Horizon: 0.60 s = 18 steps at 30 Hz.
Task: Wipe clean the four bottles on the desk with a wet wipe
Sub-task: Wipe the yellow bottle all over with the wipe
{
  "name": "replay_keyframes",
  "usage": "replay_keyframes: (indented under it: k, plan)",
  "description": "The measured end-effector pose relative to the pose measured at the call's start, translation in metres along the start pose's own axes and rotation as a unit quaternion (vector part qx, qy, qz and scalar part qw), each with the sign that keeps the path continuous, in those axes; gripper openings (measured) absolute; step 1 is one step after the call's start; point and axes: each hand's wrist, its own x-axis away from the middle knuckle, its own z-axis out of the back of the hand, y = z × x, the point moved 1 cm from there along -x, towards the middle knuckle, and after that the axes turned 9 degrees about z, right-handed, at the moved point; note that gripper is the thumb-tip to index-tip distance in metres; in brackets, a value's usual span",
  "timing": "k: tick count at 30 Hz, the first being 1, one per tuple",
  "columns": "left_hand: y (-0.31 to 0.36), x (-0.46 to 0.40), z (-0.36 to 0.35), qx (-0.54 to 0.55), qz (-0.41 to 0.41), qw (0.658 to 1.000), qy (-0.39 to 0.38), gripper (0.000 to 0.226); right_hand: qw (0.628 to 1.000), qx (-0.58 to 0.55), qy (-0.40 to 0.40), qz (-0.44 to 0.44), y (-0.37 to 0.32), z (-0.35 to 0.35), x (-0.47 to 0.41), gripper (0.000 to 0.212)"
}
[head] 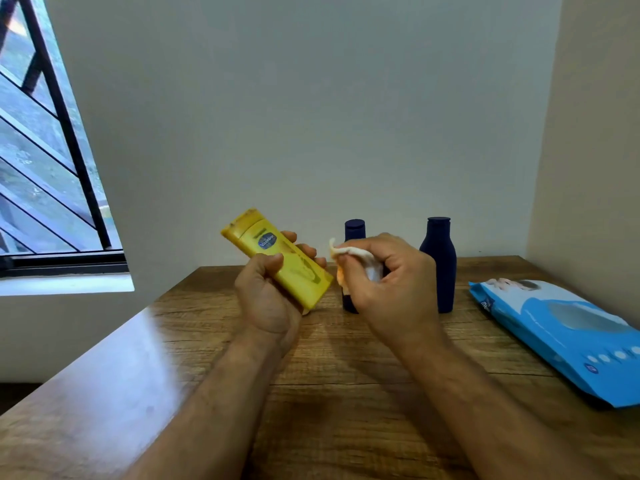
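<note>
Head view, single frame.

Arms: two bare forearms enter from the bottom edge and converge at frame centre, both raised above the desk. The left hand sits just left of centre, palm turned toward the camera. The right hand sits just right of centre, back of the hand and knuckles facing up and right.

Surface and room: wooden desk with visible grain, filling the lower half; a pale glare runs along its left edge. Plain light wall behind, meeting a second wall at the right of the frame. Window with dark bars in the upper left, white sill below it. Blue pack of wipes lies flat at the right edge of the desk.

Bottles: yellow bottle, tilted with its cap toward the upper left, held off the desk. Small dark blue bottle upright at the back of the desk, mostly hidden behind the right hand. Tall dark blue bottle upright just right of that hand. A fourth bottle is not seen.

Fingers: left fingers and thumb curl round the yellow bottle's lower body. Right fingers are bunched round a crumpled white wipe, held just beside the yellow bottle's lower end; contact cannot be told.
</note>
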Motion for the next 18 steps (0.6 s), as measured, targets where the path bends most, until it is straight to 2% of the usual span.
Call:
replay_keyframes:
  k: [4, 5, 8, 10, 12, 14, 18]
  plan:
    - [-0.006, 0.004, -0.003, -0.053, 0.020, 0.998, -0.040, 0.026, 0.987, 0.068, -0.128, 0.066, 0.001, -0.007, 0.005, 0.023]
    - [-0.008, 0.005, -0.006, -0.068, 0.033, 0.996, -0.054, 0.030, 0.985, 0.081, -0.135, 0.071, 0.002, -0.009, 0.007, 0.025]
    - [-0.014, 0.009, -0.013, -0.126, 0.077, 0.986, -0.081, 0.054, 0.993, 0.087, -0.074, 0.029, 0.007, -0.007, 0.003, 0.024]
    - [-0.017, 0.012, -0.015, -0.209, 0.083, 0.972, -0.072, 0.049, 0.996, 0.086, -0.021, 0.000, 0.009, -0.001, -0.002, 0.023]
    - [-0.019, 0.013, -0.014, -0.312, 0.034, 0.948, -0.056, 0.031, 0.997, 0.065, 0.021, -0.026, 0.008, 0.003, -0.005, 0.022]
    - [-0.017, 0.012, -0.011, -0.402, -0.049, 0.914, -0.039, 0.012, 0.997, 0.042, 0.053, -0.039, 0.006, 0.005, -0.007, 0.022]
    - [-0.012, 0.014, -0.008, -0.517, -0.166, 0.840, -0.022, 0.029, 0.997, 0.031, 0.075, -0.003, 0.002, 0.010, -0.010, 0.023]
